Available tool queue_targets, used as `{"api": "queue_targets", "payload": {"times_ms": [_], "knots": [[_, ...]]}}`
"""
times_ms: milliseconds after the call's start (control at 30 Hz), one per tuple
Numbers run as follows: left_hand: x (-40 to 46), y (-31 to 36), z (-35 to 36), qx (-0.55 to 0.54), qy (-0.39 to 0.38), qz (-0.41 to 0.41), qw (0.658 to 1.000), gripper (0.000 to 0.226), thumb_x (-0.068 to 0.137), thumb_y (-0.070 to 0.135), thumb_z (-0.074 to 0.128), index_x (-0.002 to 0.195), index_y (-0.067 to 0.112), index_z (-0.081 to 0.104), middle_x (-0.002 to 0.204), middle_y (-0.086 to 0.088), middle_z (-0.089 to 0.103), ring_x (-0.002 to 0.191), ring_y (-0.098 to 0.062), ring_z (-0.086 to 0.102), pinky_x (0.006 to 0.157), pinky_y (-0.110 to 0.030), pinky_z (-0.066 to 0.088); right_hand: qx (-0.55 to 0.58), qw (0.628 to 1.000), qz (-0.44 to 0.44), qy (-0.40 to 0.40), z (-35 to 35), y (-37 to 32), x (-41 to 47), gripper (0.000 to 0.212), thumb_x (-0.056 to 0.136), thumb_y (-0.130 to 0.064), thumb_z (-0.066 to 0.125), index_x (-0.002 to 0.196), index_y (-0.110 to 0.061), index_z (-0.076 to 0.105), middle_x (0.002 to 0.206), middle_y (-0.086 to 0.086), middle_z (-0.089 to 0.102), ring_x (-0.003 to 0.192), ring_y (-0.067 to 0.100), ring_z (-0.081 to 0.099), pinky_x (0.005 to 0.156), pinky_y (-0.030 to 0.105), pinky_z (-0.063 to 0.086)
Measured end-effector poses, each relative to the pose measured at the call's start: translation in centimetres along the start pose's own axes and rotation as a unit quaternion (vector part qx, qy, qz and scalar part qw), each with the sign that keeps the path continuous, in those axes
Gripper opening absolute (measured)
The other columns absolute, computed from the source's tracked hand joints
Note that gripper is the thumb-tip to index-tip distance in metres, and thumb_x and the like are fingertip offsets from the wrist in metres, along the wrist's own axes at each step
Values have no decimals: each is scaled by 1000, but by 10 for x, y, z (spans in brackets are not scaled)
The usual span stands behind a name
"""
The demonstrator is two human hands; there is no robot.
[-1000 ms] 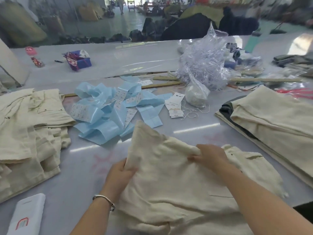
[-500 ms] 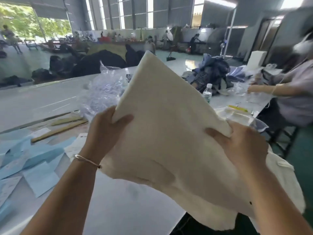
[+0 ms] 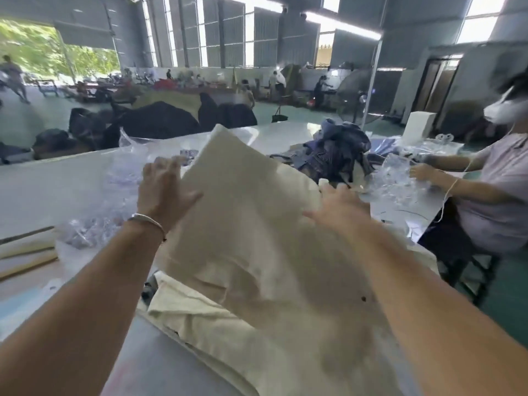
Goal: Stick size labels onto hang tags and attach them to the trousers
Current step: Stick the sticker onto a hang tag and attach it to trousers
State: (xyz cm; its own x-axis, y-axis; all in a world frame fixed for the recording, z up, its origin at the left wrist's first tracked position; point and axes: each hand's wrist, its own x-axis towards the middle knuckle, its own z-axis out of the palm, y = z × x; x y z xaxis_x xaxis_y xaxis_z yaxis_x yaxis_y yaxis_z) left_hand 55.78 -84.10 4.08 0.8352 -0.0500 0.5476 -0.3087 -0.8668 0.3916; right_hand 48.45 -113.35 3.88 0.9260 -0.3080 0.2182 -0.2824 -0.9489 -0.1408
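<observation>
Trousers (image 3: 251, 224), cream, lifted over the table (image 3: 43, 184), far corner raised. Touched at the near-left edge by left hand (image 3: 164, 190), fingers spread and straight; at the right by right hand (image 3: 340, 208), splayed flat (both blurred). Below the hands, folded cream trousers (image 3: 194, 318); beyond, clear plastic bags (image 3: 114, 195).

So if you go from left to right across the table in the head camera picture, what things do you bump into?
Wooden sticks → clear plastic bag → left hand → cream trousers → right hand → crinkly clear plastic → seated person.
</observation>
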Motion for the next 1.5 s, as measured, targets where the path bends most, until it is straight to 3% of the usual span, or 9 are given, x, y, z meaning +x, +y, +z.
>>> {"api": "queue_targets", "payload": {"times_ms": [167,267,533,667,767,900,1067,1233,1500], "knots": [[-61,-3,118,18,-282,6,959,42,87,37,69,125,21,62,132,-4,59,124,-22,50,104,-28,35,-14,953,-133,-273,118,18,-6,52,88,-57,53,135,-34,48,142,-2,42,130,22,40,103,40,38],[-112,-11,170,2,-396,-1,918,34,96,39,55,125,24,64,135,2,58,126,-16,50,100,-22,34,-43,952,-151,-261,158,23,-16,56,84,-68,47,130,-36,49,131,-2,44,124,21,41,97,40,36],[-135,-25,163,-93,-325,-76,938,27,94,35,59,118,26,68,124,10,65,113,-7,58,86,-12,37,-49,972,-139,-184,174,6,-23,48,88,-61,46,124,-30,52,126,0,45,120,21,41,94,38,34],[-142,-44,116,-160,-270,-125,941,20,94,26,62,109,20,73,110,9,71,104,-5,62,89,-16,43,112,964,-196,-140,162,-39,-38,26,91,-44,56,112,-30,60,113,-7,53,112,14,49,90,29,36],[-160,-74,57,-183,-202,-152,950,15,93,23,64,101,19,75,98,12,73,91,-2,65,79,-13,45,285,914,-253,-138,143,-98,-62,7,85,-29,65,87,-22,65,88,-9,60,86,9,56,76,24,41],[-201,-130,-40,-139,-105,-194,965,10,90,20,66,86,16,74,78,8,72,76,-5,63,70,-15,45,432,833,-292,-188,116,-199,-111,19,81,-16,69,63,-12,62,59,1,62,59,16,57,62,29,43],[-287,-208,-170,-34,19,-297,954,17,85,21,73,74,9,67,69,3,67,62,-2,54,66,-22,45,623,621,-269,-392,99,-330,-198,24,84,-5,67,61,-6,60,55,7,60,51,14,54,51,21,44],[-389,-305,-296,64,144,-409,899,30,85,18,72,60,16,56,65,3,59,65,-12,54,62,-22,37,674,463,-213,-534,97,-468,-303,34,83,2,59,57,-15,46,55,5,44,48,13,37,46,22,29],[-510,-483,-432,206,169,-520,812,19,74,15,69,65,20,53,91,2,53,100,-23,48,73,-29,37,676,363,-142,-625,111,-664,-456,43,82,4,51,51,-21,35,53,0,31,46,10,27,40,19,24]]}}
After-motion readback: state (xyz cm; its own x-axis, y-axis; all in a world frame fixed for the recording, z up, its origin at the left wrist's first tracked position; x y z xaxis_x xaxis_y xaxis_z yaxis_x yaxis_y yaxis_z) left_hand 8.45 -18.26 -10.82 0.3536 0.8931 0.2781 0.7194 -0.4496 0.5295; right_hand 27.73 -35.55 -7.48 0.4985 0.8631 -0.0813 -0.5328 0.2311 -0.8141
